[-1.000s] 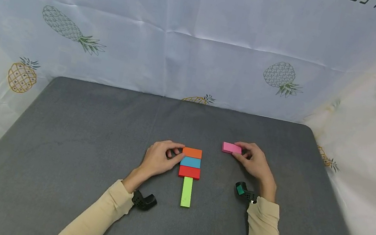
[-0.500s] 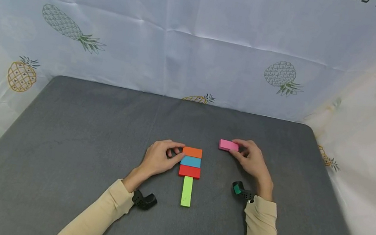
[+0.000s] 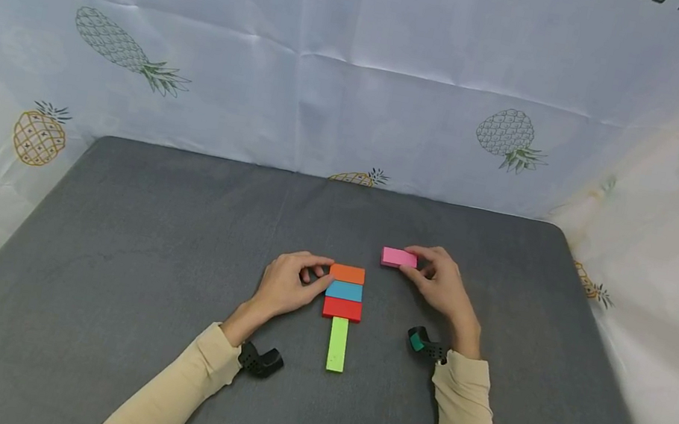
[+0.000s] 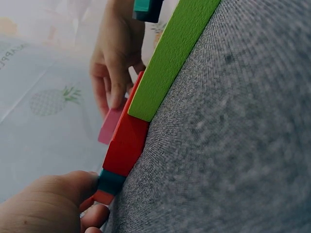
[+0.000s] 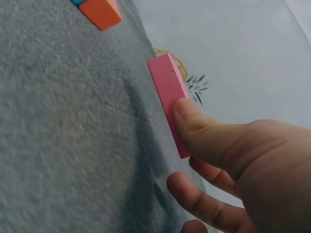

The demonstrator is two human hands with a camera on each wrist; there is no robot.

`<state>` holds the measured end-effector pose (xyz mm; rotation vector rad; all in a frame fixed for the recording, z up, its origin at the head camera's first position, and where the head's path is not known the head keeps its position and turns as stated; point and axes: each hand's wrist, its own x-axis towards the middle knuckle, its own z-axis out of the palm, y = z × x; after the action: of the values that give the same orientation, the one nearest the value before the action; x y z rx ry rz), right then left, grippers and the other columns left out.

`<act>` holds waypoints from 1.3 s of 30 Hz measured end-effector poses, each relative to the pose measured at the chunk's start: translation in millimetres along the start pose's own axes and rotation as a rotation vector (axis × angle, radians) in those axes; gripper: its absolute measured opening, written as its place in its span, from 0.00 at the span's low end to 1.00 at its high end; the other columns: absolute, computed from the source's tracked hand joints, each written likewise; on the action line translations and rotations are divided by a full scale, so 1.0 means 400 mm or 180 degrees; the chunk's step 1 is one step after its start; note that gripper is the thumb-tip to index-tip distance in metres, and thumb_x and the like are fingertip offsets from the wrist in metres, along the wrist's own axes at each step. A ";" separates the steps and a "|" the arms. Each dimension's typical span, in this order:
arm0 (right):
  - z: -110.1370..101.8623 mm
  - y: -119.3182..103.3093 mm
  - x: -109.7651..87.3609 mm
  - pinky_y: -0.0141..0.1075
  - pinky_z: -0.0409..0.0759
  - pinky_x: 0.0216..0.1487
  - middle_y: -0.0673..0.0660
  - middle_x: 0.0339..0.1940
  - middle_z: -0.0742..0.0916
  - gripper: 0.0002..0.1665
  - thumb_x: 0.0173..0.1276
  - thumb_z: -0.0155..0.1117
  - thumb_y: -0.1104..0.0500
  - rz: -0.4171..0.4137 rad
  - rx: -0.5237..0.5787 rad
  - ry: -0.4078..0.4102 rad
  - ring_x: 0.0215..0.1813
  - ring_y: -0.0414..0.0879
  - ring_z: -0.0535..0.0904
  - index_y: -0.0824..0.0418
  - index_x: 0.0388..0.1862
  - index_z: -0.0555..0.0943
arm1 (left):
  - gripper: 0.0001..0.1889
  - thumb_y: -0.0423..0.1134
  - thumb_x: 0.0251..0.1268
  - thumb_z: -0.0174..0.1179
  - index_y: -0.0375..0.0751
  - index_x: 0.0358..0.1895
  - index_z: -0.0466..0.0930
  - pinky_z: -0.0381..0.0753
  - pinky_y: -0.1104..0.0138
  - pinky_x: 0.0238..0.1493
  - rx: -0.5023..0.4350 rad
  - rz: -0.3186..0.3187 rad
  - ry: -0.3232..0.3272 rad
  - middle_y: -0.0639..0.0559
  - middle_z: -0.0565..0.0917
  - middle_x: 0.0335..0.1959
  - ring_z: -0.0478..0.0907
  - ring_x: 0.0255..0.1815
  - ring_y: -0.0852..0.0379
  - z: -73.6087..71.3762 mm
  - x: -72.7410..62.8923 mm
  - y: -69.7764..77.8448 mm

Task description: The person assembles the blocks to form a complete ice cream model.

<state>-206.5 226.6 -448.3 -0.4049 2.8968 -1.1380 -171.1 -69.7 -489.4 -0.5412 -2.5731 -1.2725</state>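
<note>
In the head view, an orange block (image 3: 347,274), a blue block (image 3: 344,291) and a red block (image 3: 342,309) lie crosswise in a row. A light green block (image 3: 338,344) extends lengthwise from the red one toward the near side. My left hand (image 3: 291,283) pinches the orange block's left end, the index finger at its far corner and the thumb by the blue block. My right hand (image 3: 443,283) holds a pink block (image 3: 399,258) by its right end, to the right of and beyond the row. The right wrist view shows the pink block above the cloth, its shadow below.
A dark grey cloth covers the table (image 3: 175,213). Behind it hangs a pale curtain (image 3: 312,56) with pineapple prints. Black wrist cameras sit beside the left wrist (image 3: 260,363) and the right wrist (image 3: 427,344).
My right hand has carried the pink block left and slightly away from me, nearer the row. My left hand and the other blocks have stayed in place.
</note>
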 end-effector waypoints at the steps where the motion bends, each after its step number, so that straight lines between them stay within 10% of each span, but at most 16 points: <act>1: 0.003 -0.003 0.001 0.35 0.73 0.39 0.66 0.50 0.81 0.23 0.68 0.72 0.61 0.0008 -0.0016 -0.0003 0.37 0.50 0.77 0.64 0.61 0.83 | 0.12 0.43 0.65 0.70 0.46 0.49 0.91 0.68 0.74 0.26 0.0002 -0.0005 -0.0001 0.53 0.88 0.32 0.76 0.27 0.61 -0.001 0.001 0.001; 39: 0.075 -0.062 0.011 0.35 0.70 0.35 0.62 0.47 0.83 0.23 0.69 0.72 0.55 -0.0011 -0.0306 -0.0224 0.36 0.46 0.75 0.59 0.62 0.84 | 0.12 0.44 0.65 0.70 0.46 0.49 0.91 0.69 0.74 0.27 0.0072 -0.0083 -0.0063 0.54 0.88 0.32 0.76 0.27 0.62 -0.001 0.006 0.006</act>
<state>-201.9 187.8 -453.5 -0.4423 2.8983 -0.9668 -172.2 -68.3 -486.8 -0.5202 -2.6158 -1.2508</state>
